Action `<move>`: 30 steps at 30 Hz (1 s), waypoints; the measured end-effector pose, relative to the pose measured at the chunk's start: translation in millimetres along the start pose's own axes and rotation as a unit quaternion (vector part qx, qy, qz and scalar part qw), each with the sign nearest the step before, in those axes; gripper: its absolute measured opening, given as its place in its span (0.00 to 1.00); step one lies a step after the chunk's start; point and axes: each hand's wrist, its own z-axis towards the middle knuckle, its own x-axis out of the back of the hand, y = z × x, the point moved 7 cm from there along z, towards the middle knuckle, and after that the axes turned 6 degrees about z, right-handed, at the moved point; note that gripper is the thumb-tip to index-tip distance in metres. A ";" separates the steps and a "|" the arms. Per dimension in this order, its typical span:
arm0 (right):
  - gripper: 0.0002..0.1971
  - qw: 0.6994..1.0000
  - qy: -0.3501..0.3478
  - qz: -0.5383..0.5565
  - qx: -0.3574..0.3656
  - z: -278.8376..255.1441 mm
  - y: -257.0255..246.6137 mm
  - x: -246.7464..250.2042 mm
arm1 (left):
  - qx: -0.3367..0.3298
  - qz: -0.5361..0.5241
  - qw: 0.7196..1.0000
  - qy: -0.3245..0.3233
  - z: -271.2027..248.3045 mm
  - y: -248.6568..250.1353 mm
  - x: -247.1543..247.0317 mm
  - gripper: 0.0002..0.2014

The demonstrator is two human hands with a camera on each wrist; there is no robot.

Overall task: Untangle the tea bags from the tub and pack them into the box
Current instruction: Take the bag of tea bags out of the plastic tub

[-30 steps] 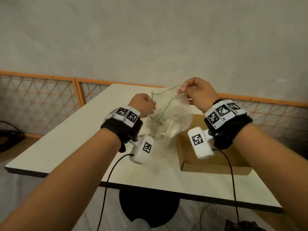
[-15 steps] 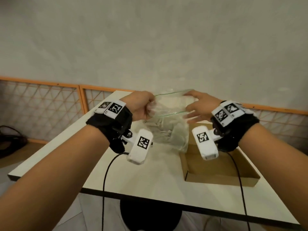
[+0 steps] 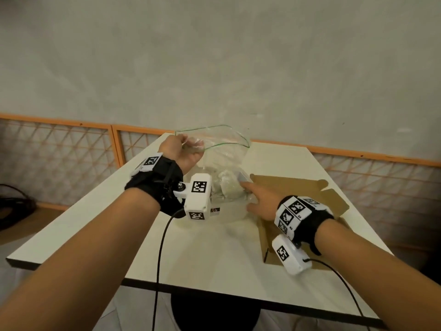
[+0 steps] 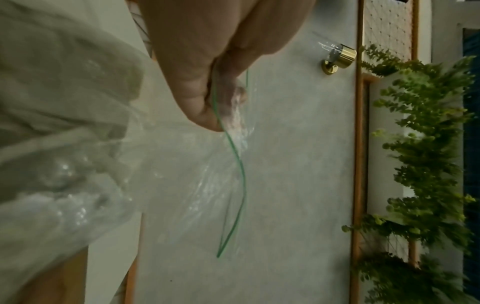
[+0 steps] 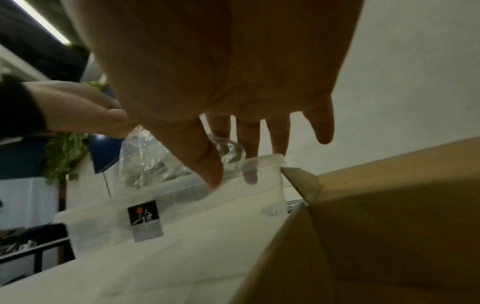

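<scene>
My left hand (image 3: 188, 151) pinches the upper left rim of a clear zip bag (image 3: 224, 151) with a green seal line, and holds it up with its mouth wide. In the left wrist view thumb and finger (image 4: 221, 102) squeeze the plastic (image 4: 168, 164). White tea bags (image 3: 228, 186) lie bunched in the bag's bottom, which hangs into a translucent tub (image 3: 229, 215) on the table. My right hand (image 3: 259, 199) is spread with straight fingers at the tub's right rim (image 5: 262, 162), holding nothing. The open cardboard box (image 3: 322, 204) stands just right of the tub.
The white table (image 3: 202, 254) has its front edge near me and an orange lattice fence (image 3: 71, 149) behind it. Black cables hang from both wrist cameras. The tub carries a dark label (image 5: 145, 220). The box wall (image 5: 389, 205) is under my right wrist.
My right hand let go of the bag's rim and dropped to the tub beside the box. The left hand kept its pinch, and the bag's mouth now gapes wider.
</scene>
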 end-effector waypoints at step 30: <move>0.06 0.609 0.126 0.777 -0.095 -16.5 -12.4 -20.4 | 0.036 0.281 0.958 -0.039 -67.6 -56.0 63.5 0.22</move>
